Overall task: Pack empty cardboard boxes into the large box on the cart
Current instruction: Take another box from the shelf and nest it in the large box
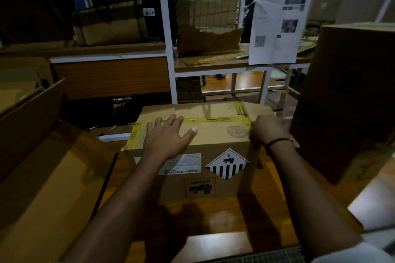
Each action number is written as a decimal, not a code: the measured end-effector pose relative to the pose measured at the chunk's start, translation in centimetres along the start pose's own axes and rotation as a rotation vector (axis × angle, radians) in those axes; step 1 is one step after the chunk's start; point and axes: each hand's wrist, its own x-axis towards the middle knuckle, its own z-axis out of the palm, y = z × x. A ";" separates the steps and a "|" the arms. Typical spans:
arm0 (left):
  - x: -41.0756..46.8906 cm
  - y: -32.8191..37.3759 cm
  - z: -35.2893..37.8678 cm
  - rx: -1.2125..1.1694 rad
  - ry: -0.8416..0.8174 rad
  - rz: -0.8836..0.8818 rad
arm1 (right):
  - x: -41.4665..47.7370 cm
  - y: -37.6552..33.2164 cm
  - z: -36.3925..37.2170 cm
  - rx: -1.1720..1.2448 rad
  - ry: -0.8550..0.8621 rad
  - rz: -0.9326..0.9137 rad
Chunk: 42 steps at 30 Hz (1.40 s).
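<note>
Straight, spread fingers (pixel 162 123) of the left hand (pixel 168 137) lie flat on top of the taped box (pixel 215 136), thumb out toward its middle, grasping nothing; the forearm runs straight back from there; the right hand (pixel 270 131) curls its fingers over that box's top right edge and grips it, wrist bent, a dark band (pixel 277 141) round it; the box stands on a wooden table (pixel 245 215); left of it gapes the large open box (pixel 42 177); right of it stands a tall carton (pixel 346 102).

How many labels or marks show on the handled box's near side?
3 on the box: white barcode label at left, striped diamond label at right, UN3480 mark below them. The left forearm may hide others.
</note>
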 end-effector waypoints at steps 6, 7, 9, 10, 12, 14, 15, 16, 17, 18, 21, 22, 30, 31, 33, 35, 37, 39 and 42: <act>0.0 -0.1 0.4 0.008 0.028 0.006 | -0.1 0.3 2.3 0.429 0.044 -0.044; 0.0 -0.1 0.4 0.007 0.027 0.006 | 0.2 0.6 2.3 0.457 0.010 -0.059; -0.1 0.0 0.2 0.004 0.027 0.003 | 0.7 1.4 2.0 0.506 -0.028 -0.098; -0.1 0.1 0.2 0.005 0.026 0.001 | 0.8 1.9 1.8 0.524 -0.041 -0.112; -0.3 0.3 0.1 0.011 0.031 0.002 | 1.1 2.4 1.6 0.522 -0.050 -0.133; -0.5 0.5 0.0 0.025 0.052 0.009 | 1.2 2.1 1.3 0.369 -0.041 -0.156; -0.6 0.5 -0.1 0.032 0.069 0.019 | 1.1 1.6 1.0 0.260 -0.026 -0.171; -0.8 0.5 -0.1 0.037 0.082 0.032 | 0.9 0.9 0.8 0.157 -0.001 -0.195; -0.9 0.4 -0.2 0.038 0.092 0.046 | 0.6 0.2 0.6 0.084 0.018 -0.245; -1.0 0.4 -0.4 0.037 0.102 0.055 | 0.4 -0.6 0.5 0.038 0.023 -0.315; -1.3 0.5 -0.6 0.037 0.175 0.062 | -0.9 -3.0 0.8 0.042 -0.026 -0.504; -1.5 0.5 -0.6 0.037 0.216 0.063 | -1.6 -3.9 0.4 0.034 -0.029 -0.526; -4.4 2.1 -4.5 0.037 0.526 0.127 | -6.2 -5.7 -6.6 0.024 0.240 -0.667; -5.3 2.4 -5.7 0.041 0.580 0.135 | -6.7 -5.4 -7.7 0.079 0.186 -0.681; -7.0 2.3 -7.9 -0.028 0.610 0.128 | -8.3 -4.8 -9.8 0.164 0.009 -0.657; -8.3 1.9 -9.2 -0.134 0.465 0.099 | -9.8 -4.4 -10.4 0.088 -0.144 -0.611; -9.3 1.7 -8.5 -0.084 0.245 0.115 | -10.7 -4.2 -8.5 -0.029 -0.257 -0.605; -10.1 1.6 -6.3 -0.109 0.082 0.162 | -11.2 -4.4 -5.1 -0.014 -0.336 -0.657; -10.7 1.2 -2.3 -0.077 0.029 0.230 | -11.2 -5.1 0.1 0.009 -0.152 -0.710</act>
